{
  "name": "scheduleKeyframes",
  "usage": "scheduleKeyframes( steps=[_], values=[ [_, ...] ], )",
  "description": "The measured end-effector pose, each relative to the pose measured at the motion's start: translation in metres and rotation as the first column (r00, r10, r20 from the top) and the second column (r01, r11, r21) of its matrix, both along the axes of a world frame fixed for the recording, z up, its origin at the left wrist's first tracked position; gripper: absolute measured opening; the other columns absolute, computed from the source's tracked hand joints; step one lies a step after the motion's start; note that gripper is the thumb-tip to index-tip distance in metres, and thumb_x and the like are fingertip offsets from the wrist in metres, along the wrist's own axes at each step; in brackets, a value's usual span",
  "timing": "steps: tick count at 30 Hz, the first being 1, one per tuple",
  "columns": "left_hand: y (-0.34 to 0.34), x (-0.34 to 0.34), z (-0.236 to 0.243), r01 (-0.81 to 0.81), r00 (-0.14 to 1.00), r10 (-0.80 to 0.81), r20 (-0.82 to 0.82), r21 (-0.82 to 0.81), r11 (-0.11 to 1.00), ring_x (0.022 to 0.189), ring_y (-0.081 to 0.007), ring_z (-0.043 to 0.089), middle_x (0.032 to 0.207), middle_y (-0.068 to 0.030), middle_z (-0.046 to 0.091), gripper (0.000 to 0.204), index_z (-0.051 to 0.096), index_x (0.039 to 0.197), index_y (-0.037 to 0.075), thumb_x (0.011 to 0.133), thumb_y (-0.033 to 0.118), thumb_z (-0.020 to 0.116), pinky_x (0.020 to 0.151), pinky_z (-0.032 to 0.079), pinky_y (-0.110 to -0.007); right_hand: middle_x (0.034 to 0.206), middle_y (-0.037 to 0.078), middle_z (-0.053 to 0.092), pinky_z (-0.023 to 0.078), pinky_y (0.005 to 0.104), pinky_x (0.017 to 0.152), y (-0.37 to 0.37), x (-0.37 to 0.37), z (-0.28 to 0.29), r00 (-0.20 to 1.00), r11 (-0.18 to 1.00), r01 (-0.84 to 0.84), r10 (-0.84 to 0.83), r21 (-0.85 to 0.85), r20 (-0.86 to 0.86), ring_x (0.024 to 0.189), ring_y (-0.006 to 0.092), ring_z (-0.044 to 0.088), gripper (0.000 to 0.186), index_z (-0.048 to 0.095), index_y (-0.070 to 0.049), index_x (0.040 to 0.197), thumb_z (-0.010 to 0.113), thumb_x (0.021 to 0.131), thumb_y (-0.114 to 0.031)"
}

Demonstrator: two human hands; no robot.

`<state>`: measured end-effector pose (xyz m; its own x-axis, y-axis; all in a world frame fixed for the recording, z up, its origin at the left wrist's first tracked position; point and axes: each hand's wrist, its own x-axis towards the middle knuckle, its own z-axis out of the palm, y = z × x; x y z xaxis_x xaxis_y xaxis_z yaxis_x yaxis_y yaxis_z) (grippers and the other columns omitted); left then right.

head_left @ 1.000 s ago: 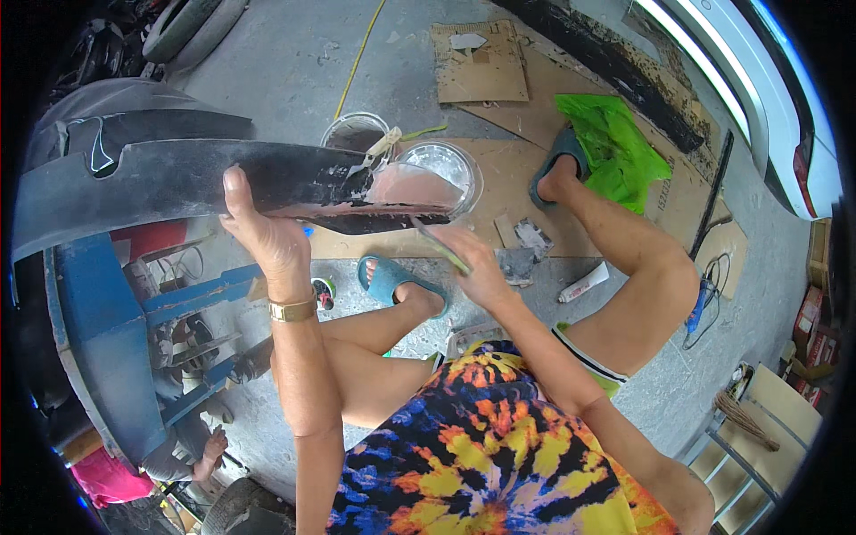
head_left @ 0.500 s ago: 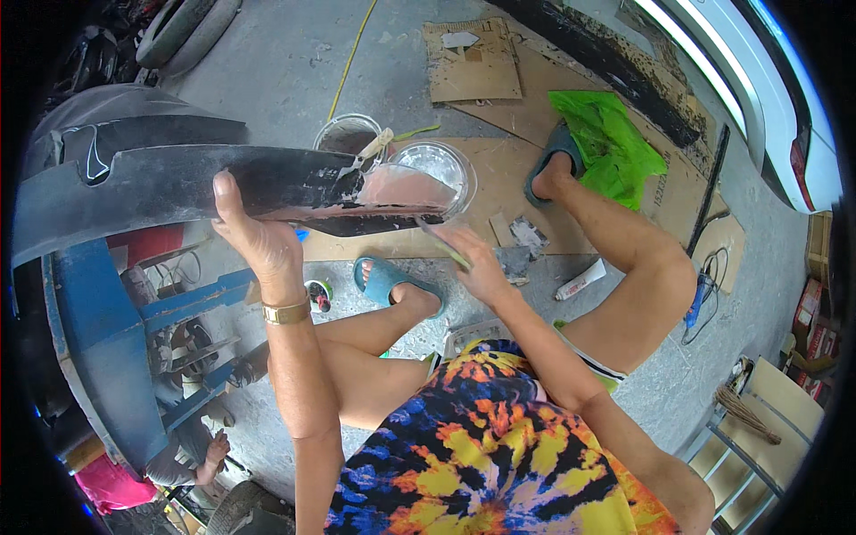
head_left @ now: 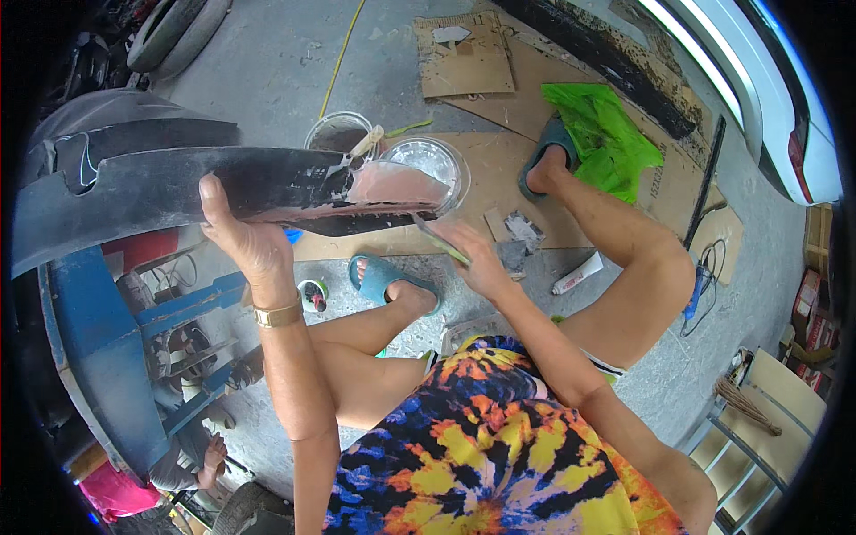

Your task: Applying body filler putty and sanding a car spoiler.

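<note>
Left hand point(head_left: 245, 242) grasps black panel point(head_left: 178, 183) by lower edge; right hand point(head_left: 481, 262) pinches flat tool point(head_left: 442, 244). Panel likely light, stiff; best held along bare edge, off pink patch point(head_left: 392, 185).

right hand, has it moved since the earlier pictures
Yes, slightly: the right hand has shifted to the right, judged against the round silver container.

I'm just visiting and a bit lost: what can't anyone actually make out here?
All in the head view:
- Left hand: most fingers, hidden behind the black panel.
- Black panel's far left end: lost at the dark rim.
- Flat tool: full shape, partly covered by the right hand.
- White car: mostly cut off by the picture's edge.
</note>
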<state>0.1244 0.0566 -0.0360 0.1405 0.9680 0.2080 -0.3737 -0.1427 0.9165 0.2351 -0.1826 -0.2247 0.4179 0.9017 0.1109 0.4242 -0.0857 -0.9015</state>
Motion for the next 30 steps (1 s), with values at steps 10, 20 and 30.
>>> scheduleKeyframes(
  steps=[10, 20, 30],
  values=[
    [0.000, 0.004, 0.002, -0.011, 1.000, 0.011, -0.007, -0.007, 1.000, 0.104, -0.0181, 0.059, 0.114, -0.0054, 0.064, 0.042, 0.062, 0.114, 0.006, 0.089, 0.039, 0.066, 0.097, 0.044, -0.035, 0.128, 0.016, 0.059, 0.042, 0.0407, 0.103, -0.006, 0.007, -0.011, 1.000, 0.998, 0.020, -0.020, -0.052, -0.004, 0.120, 0.0347, 0.054, 0.069, 0.054, -0.008, 0.131, 0.062, 0.066, 0.010],
    [-0.001, 0.001, 0.002, 0.011, 1.000, -0.011, 0.006, 0.016, 1.000, 0.098, -0.0171, 0.060, 0.109, -0.0056, 0.063, 0.043, 0.058, 0.117, 0.004, 0.089, 0.035, 0.067, 0.088, 0.049, -0.034, 0.125, 0.018, 0.060, 0.043, 0.0404, 0.103, -0.008, 0.004, -0.010, 1.000, 0.998, 0.029, -0.028, -0.047, 0.013, 0.118, 0.0357, 0.055, 0.063, 0.058, -0.004, 0.126, 0.059, 0.065, 0.011],
    [-0.004, 0.007, 0.001, -0.030, 0.999, 0.030, -0.014, 0.023, 0.999, 0.103, -0.0185, 0.059, 0.113, -0.0062, 0.064, 0.044, 0.062, 0.114, 0.005, 0.088, 0.040, 0.067, 0.096, 0.044, -0.035, 0.125, 0.020, 0.060, 0.042, 0.0410, 0.103, -0.009, 0.007, -0.018, 0.998, 0.992, 0.049, -0.053, -0.116, -0.033, 0.117, 0.0373, 0.055, 0.057, 0.059, -0.003, 0.125, 0.057, 0.070, 0.010]
  ],
)
